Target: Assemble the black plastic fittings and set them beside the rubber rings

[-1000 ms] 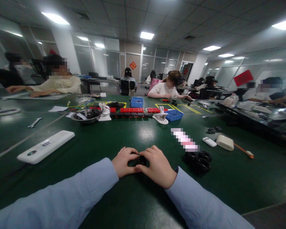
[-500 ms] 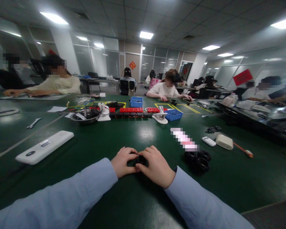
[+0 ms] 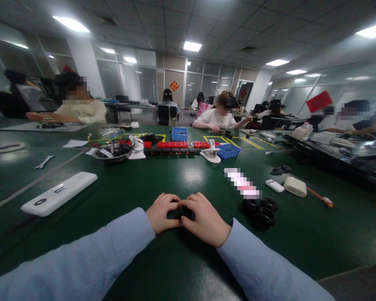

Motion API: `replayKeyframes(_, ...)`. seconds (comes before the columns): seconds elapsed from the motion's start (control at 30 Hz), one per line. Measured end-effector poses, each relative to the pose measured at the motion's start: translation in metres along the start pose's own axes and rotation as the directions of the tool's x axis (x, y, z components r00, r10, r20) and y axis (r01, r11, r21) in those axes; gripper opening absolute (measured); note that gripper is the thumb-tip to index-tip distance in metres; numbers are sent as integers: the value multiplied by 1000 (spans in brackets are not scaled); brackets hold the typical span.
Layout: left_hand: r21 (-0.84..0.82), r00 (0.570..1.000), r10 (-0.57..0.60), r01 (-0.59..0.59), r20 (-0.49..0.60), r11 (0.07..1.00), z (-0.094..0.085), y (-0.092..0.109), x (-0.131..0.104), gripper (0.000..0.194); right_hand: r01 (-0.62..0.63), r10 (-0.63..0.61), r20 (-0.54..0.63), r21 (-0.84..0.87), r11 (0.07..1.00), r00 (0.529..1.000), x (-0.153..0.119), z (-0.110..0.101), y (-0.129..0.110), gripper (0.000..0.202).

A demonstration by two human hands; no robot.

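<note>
Both hands meet at the near middle of the green table. Between their curled fingers is a small black part [image 3: 187, 211], mostly hidden, so its exact shape does not show. My left hand [image 3: 163, 212] closes on the part from the left, thumb and fingertips on its edge. From the right, my right hand [image 3: 205, 219] wraps over it, thumb in front and fingers on top. To the right lies a cluster of several glossy black ring-shaped parts [image 3: 265, 216], near a pixelated flat object [image 3: 242, 183].
At left are a white power bank-like device [image 3: 59, 194] and a wrench [image 3: 44, 162]. A metal bowl [image 3: 111, 159] of black parts, red blocks [image 3: 172, 144] and blue bins [image 3: 228, 151] stand ahead. A beige case [image 3: 295, 186] lies right. Co-workers sit around.
My hands stay in place on the black part; the right thumb and fingers have shifted very slightly. Across the table, co-workers' hands have moved.
</note>
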State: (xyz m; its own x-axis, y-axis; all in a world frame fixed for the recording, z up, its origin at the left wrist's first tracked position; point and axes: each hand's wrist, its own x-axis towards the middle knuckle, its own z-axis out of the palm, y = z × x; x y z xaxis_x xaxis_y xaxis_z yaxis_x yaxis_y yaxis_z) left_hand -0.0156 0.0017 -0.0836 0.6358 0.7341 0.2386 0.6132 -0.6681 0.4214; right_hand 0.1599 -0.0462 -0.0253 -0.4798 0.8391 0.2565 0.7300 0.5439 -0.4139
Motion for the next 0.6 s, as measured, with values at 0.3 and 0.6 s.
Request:
replayKeyframes(0.3,-1,1000,11,-11,-5,1000,3,-3,0,37,56,-56,13,51,997,998,2,5,0,29)
replayKeyframes(0.6,-48,1000,-21,21,-1,999,2,-1,1,22,140,-137,-30,119,983,990,4,12,2,28)
